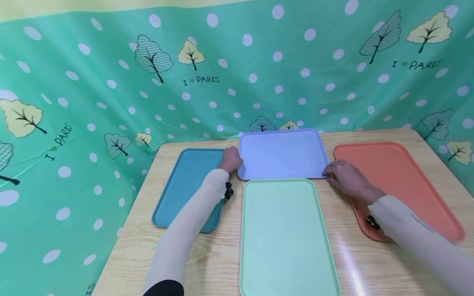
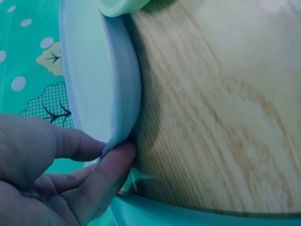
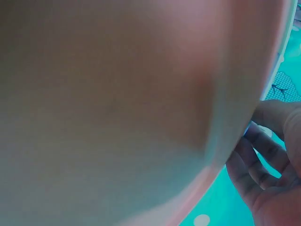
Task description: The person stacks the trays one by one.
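Left hand (image 1: 231, 159) and right hand (image 1: 345, 176) pinch the lavender tray (image 1: 282, 153) by its near corners, just beyond the mint-green tray (image 1: 283, 234).
Left of the mint-green tray, the left sleeve (image 1: 190, 224) crosses a teal tray (image 1: 185, 185); right of it, the right sleeve (image 1: 411, 232) overhangs a coral tray (image 1: 400, 176).

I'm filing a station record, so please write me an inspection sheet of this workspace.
Surface: table with a wood-grain top; a streak of glare right of the green tray.
Job's things: lavender tray, lying just beyond the green tray.
Other trays: green tray in front, blue tray on the left, orange tray on the right.
Clutter: nothing seen.
Left hand: pinches the lavender tray's left edge.
Right hand: fingers curled at its near right corner.
Cables: nothing seen.
Surroundings: green dotted cloth with printed trees behind and beside the table.
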A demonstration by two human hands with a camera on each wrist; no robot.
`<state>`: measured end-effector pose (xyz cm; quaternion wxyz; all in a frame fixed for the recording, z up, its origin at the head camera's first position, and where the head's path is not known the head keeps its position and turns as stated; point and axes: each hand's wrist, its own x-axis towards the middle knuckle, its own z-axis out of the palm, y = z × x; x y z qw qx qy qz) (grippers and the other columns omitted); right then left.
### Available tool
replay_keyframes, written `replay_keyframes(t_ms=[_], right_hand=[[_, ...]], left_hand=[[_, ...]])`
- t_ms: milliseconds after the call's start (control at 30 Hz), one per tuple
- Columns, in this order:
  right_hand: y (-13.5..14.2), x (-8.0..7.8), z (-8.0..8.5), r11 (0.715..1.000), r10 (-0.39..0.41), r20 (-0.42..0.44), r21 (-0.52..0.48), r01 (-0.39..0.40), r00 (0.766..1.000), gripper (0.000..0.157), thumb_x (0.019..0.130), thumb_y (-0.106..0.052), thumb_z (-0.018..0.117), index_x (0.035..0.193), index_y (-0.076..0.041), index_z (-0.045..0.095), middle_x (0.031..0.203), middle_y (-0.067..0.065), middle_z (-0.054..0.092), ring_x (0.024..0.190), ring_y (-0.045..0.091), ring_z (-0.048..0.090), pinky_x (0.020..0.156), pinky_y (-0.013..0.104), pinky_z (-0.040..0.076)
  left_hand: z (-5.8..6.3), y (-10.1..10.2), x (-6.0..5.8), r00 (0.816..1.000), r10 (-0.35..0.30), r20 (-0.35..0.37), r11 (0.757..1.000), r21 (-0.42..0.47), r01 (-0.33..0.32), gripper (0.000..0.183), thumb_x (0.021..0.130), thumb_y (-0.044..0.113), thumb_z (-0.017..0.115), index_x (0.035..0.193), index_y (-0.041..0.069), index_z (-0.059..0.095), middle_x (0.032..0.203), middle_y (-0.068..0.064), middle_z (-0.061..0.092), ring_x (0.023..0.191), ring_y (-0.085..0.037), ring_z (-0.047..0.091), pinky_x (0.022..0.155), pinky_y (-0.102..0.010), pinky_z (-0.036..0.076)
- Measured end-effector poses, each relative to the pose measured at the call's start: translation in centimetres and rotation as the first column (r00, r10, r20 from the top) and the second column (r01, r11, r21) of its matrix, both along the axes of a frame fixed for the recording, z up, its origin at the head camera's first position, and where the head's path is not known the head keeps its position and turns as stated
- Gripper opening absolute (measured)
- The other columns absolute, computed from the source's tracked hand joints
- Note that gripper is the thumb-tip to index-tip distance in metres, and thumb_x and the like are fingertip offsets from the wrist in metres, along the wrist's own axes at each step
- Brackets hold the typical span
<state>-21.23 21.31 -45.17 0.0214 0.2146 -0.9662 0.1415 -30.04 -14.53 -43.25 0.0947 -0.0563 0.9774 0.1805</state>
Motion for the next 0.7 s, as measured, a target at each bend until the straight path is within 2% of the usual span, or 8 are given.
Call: replay_keyframes(t_ms=[100,300,467,700], right_hand=[[-0.1,-0.1,-0.1,1.000,-0.019,-0.012,0.018,0.019,1.000,0.012,0.085,0.000,0.072,0.096,-0.002,0.076,0.099,0.016,0.073,0.094,0.032,0.063,0.083,0.050,0.054],[-0.1,0.0,0.1,0.999,-0.036,-0.013,0.034,0.036,0.999,0.012,0.086,-0.004,0.073,0.098,-0.002,0.075,0.099,0.015,0.072,0.094,0.031,0.066,0.083,0.048,0.055],[0.1,0.2,0.3,0.999,-0.038,-0.047,0.024,0.039,0.998,0.011,0.086,-0.003,0.073,0.097,-0.002,0.073,0.096,0.013,0.072,0.090,0.028,0.066,0.081,0.047,0.056],[0.1,0.3,0.6,0.999,-0.037,-0.064,-0.014,0.036,0.997,0.011,0.088,-0.001,0.070,0.099,-0.001,0.071,0.099,0.016,0.071,0.092,0.030,0.067,0.082,0.048,0.057]], left_hand=[[-0.2,0.0,-0.1,1.000,0.010,0.007,0.999,0.035,-0.010,0.014,0.090,0.002,0.054,0.076,0.003,0.056,0.069,-0.009,0.055,0.059,-0.017,0.052,0.046,-0.023,0.041],[-0.5,-0.3,-0.5,1.000,0.027,0.015,0.997,0.067,-0.028,0.033,0.089,0.006,0.058,0.062,0.011,0.040,0.055,0.001,0.033,0.049,-0.014,0.041,0.043,-0.022,0.034],[-0.1,-0.3,-0.7,1.000,0.005,-0.003,0.998,0.056,-0.005,0.035,0.089,0.009,0.060,0.060,0.011,0.041,0.054,0.001,0.035,0.049,-0.013,0.041,0.043,-0.022,0.033],[0.6,-0.4,-0.6,1.000,0.007,0.025,0.999,0.036,-0.008,0.035,0.091,0.012,0.061,0.061,0.010,0.045,0.055,-0.001,0.043,0.051,-0.014,0.046,0.044,-0.022,0.036]])
